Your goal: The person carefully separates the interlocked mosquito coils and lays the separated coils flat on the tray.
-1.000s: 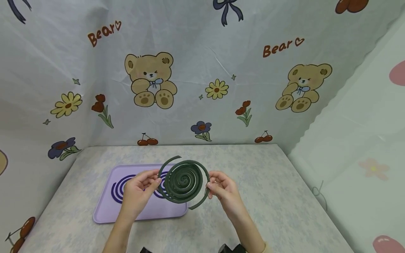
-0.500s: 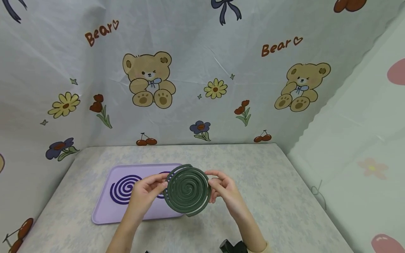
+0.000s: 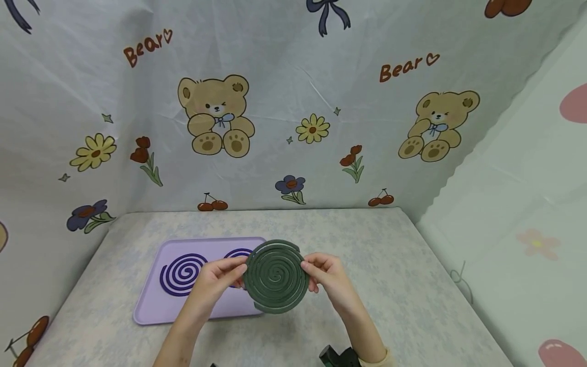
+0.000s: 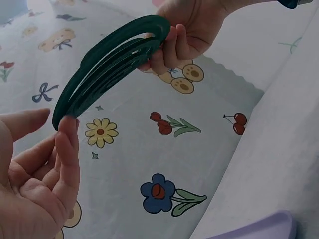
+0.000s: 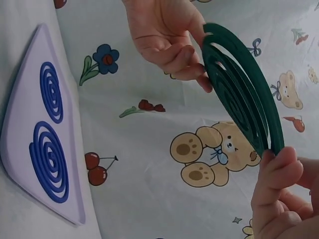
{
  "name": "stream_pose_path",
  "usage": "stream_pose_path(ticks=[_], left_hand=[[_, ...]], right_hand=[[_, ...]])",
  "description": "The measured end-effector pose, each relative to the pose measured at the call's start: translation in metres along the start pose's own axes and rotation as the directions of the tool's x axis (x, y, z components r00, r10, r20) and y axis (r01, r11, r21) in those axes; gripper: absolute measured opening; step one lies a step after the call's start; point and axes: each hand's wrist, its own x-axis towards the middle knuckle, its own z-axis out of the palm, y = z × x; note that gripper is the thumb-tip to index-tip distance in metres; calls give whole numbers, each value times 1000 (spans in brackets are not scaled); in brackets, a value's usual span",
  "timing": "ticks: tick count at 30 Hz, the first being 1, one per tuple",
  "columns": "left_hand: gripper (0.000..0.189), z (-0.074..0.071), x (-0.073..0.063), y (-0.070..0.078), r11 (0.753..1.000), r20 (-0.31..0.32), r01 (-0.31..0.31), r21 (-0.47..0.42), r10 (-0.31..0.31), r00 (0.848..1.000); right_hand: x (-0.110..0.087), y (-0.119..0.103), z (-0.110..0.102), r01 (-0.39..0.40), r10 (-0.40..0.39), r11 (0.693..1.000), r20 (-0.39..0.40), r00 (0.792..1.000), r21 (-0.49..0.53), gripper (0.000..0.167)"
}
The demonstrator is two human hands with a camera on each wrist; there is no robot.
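Head view: green coil (image 3: 276, 278) at lower centre of frame, held up off the table, face twd camera. L hand (image 3: 215, 280) pinches its left edge, thumb + fingers; R hand (image 3: 326, 275) pinches the opp. edge. Fingertips behind the rim hidden; whether 1 coil or 2 nested, can't tell. Wrist views show it approx. edge-on, w/ gaps btwn strips.

Purple tray (image 3: 153, 308) at lower left, its right end partly covered by hand + green coil. Two blue coils on it: left one (image 3: 184, 275) mostly visible, right one (image 3: 238, 251) mostly hidden. R wrist view gets both; L wrist view only a tray corner, bottom right, cut off. Black obj. (image 3: 346, 360) at bottom edge nr. R forearm, cut off, ID unclear. Pale cuff (image 3: 379, 360) also cropped.

Surface: table (image 3: 394, 300), mottled pale grey. Room: whitish cloth (image 3: 275, 76) behind, w/ bears, flowers, cherries, "Bear" lettering; print cropped at top. Wrist views dimmer.
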Motion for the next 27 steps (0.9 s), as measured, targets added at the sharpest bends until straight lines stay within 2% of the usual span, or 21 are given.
stream_pose_path(ticks=[4, 6, 8, 12, 15, 19, 22, 25, 27], left_hand=[[42, 2, 0, -1, 999, 92, -9, -37, 12, 996], [43, 3, 0, -1, 999, 98, -3, -53, 8, 995], [44, 4, 1, -1, 998, 67, 0, -66, 5, 998], [45, 7, 2, -2, 997, -47, 30, -77, -34, 998], [42, 8, 3, -2, 994, -128, 74, -86, -85, 988], [40, 8, 6, -6, 986, -180, 123, -116, -143, 973], [31, 6, 8, -10, 972, -162, 135, -194, -167, 973], [19, 2, 9, -14, 942, -90, 134, -308, -169, 981], [22, 0, 9, -15, 926, -51, 129, -355, -157, 986]], right_hand=[[0, 0, 3, -22, 31, 996, -118, 993, 84, 19], [0, 0, 5, -18, 32, 994, -138, 990, 104, 15], [1, 1, 7, -8, 25, 994, -148, 989, 112, 15], [2, 4, 11, -19, 34, 997, -189, 981, 81, 21], [3, 6, 13, -33, 37, 999, -212, 977, 19, 21], [4, 8, 13, -7, -1, 999, -182, 983, -44, 20], [5, 10, 13, 19, -27, 999, -161, 987, -47, 20], [7, 12, 13, 38, -44, 998, -156, 987, -40, 20], [7, 12, 12, 49, -54, 998, -155, 986, -40, 20]])
